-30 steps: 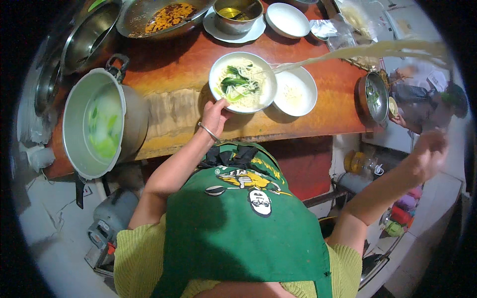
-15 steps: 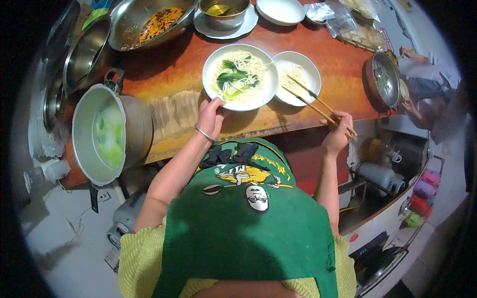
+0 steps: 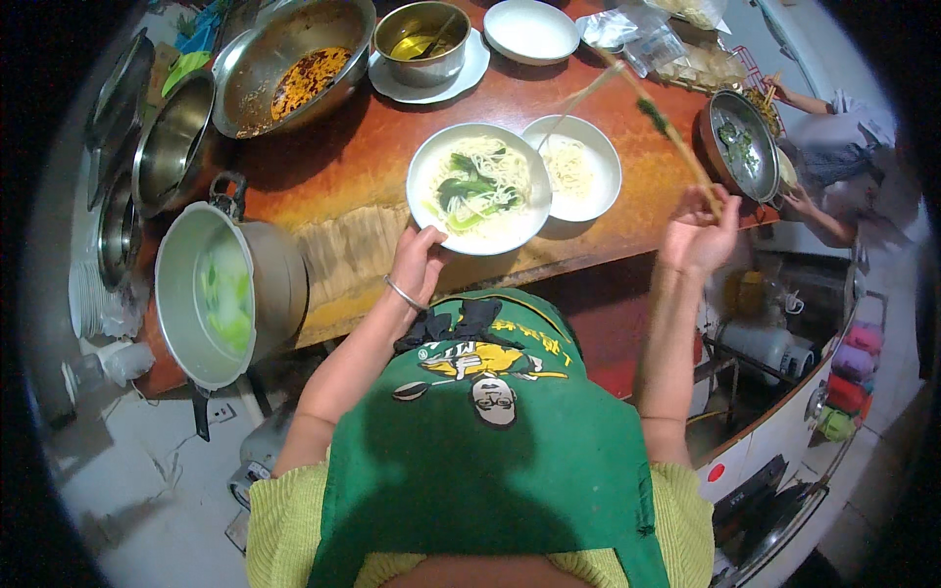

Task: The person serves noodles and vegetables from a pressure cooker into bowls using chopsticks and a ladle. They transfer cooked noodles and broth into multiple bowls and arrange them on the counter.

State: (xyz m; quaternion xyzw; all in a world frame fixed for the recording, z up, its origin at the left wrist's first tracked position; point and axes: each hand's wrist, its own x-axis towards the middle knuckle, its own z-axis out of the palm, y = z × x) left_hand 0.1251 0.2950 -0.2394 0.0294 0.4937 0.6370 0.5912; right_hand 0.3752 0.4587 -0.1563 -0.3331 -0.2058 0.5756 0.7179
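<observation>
A white bowl [image 3: 421, 176] of noodles [image 3: 490, 157] and leafy greens [image 3: 466, 187] is gripped at its near-left rim by the left hand [image 3: 420, 263], near the front edge of the orange-brown table [image 3: 353, 233], just beside a smaller white bowl [image 3: 604, 159] partly filled with noodles. Blurred chopsticks [image 3: 687, 158] are gripped in the right hand [image 3: 699, 235], and pale strands [image 3: 583, 94] are suspended from their far end above the 2 bowls.

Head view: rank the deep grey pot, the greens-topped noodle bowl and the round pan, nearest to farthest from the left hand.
1. Greens-topped noodle bowl: rim held by the left hand.
2. Deep grey pot: left of the hand.
3. Round pan: far right on the table.
</observation>
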